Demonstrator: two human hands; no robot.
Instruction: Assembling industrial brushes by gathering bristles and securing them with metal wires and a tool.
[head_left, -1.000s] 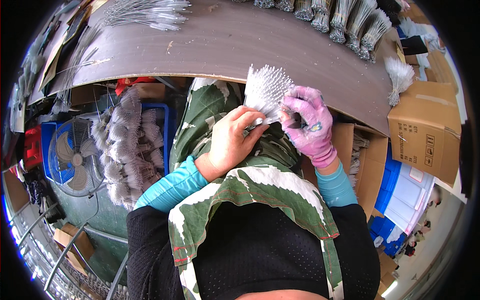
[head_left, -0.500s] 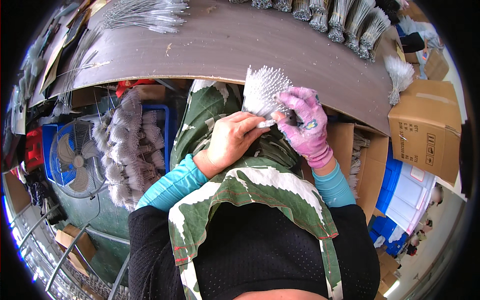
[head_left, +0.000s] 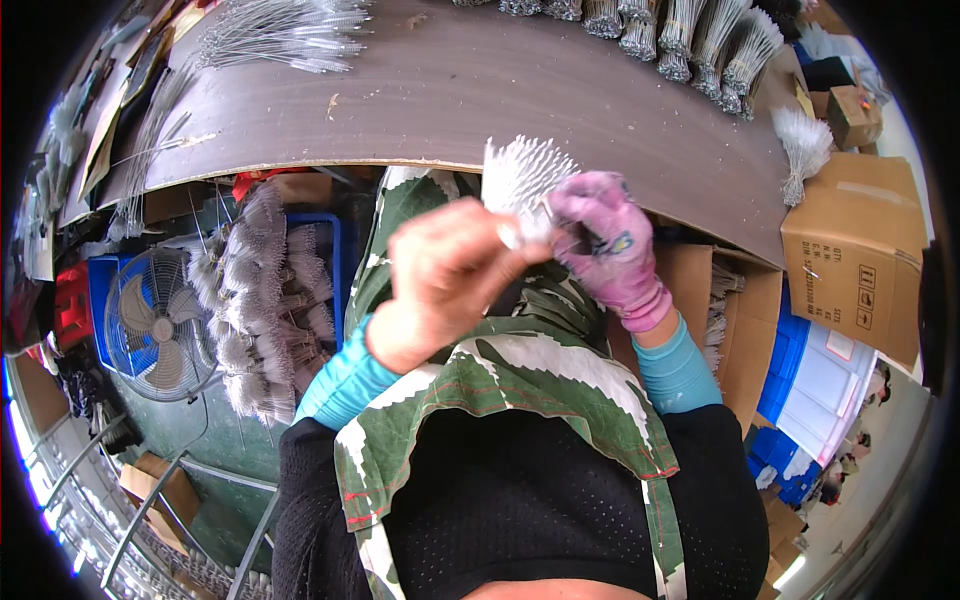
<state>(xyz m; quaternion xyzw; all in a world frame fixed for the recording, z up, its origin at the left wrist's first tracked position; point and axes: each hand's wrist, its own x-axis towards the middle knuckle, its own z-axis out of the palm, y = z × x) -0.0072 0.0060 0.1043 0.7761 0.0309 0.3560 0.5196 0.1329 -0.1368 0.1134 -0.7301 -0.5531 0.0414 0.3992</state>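
Observation:
A bundle of thin wire brushes with white bristles stands upright above my lap at the table's front edge, tips fanned upward. My right hand, in a pink patterned glove, is closed around the lower right side of the bundle. Motion smears my bare left hand; its thumb and fingers are pressed together at the bundle's lower left. A small whitish bit shows at those fingertips, too blurred to name. The bundle's lower end is hidden behind my hands.
Across the brown table lie loose brushes at far left and tied brush bundles at far right. A fan and heaped brush bundles are at left. Cardboard boxes stand at right.
My left hand has risen slightly and turned at the bundle's lower end, and is now blurred. The bundle has tilted a little to the left while my right hand keeps its hold.

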